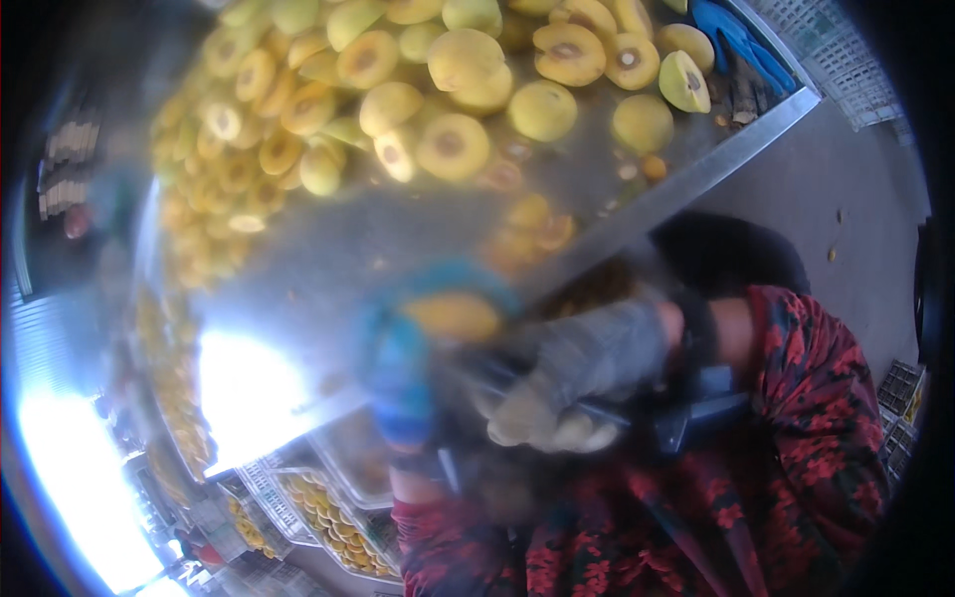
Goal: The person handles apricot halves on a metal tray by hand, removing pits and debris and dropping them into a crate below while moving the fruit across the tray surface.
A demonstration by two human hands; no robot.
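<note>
My left hand (396, 353), in a blue glove, is closed around a yellow peach (455, 315) just over the near edge of the metal table (328, 239). Beside it, my right hand (597, 358) wears a pale grey glove with its fingers curled around a thin, dark-handled tool (602, 413). Blur hides the tool's working end, so its exact kind is unclear. On the table lie many yellow peaches, whole and halved, including a cut half (453, 147) with its brown centre showing. A few smaller pieces (537, 221) sit close to the edge near my hands.
A raised metal rim (706, 169) borders the table. Blue cloth or a glove (741, 45) lies at its far right corner. Below at left, a white crate (338, 532) holds halved fruit. More crates (836, 55) stand at the far right, and dark crates (898, 388) at the right.
</note>
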